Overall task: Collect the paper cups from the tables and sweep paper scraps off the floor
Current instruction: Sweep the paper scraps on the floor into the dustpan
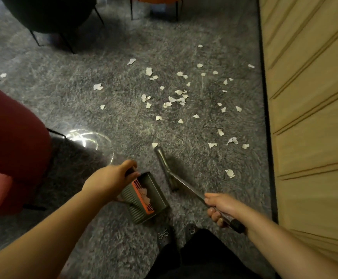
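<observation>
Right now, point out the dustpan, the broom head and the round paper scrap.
dustpan (pixel 156 190), head view, inner tray
broom head (pixel 165 168), head view, middle
round paper scrap (pixel 230 173), head view, centre

The dustpan's handle (pixel 130 171) hides inside the left hand (pixel 113 178). Three chairs are cropped by the frame edges — red chair (pixel 9 141), dark chair (pixel 49 15), orange chair (pixel 154 0).

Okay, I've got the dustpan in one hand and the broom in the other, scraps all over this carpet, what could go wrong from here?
The paper scraps lie scattered across shaggy carpet, so the broom may snag them in the pile or flick them wider. The dustpan, held by the left hand, looks tilted and already holds scraps, which could spill. Stray pieces near the red chair are easily missed.
</observation>
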A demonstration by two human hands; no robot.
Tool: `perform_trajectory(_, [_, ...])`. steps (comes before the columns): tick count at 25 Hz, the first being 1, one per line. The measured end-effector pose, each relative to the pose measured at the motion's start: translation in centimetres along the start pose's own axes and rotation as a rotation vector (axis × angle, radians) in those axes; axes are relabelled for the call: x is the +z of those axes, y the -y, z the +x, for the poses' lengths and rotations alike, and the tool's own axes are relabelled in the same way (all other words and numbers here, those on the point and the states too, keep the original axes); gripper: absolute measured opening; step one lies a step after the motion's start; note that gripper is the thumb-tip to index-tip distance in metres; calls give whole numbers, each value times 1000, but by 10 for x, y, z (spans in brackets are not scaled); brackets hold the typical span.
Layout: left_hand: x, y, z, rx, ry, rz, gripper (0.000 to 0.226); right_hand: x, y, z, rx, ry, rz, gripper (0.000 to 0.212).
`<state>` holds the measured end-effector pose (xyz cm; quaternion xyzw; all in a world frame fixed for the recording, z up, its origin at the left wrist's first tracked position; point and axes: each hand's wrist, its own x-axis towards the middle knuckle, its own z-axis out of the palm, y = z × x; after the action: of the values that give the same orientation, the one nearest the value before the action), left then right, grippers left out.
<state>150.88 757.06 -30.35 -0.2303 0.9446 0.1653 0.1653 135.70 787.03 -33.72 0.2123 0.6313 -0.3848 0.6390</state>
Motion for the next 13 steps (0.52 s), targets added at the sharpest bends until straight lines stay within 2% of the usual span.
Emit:
perform_trajectory(6, [-14,-68,47,273,14,39,38,-57,-14,-27,-85,-149,226,48])
perform_trajectory(13, [-7,-206,124,510,-20,126,34,-170,-22,-55,-118,-240,454,50])
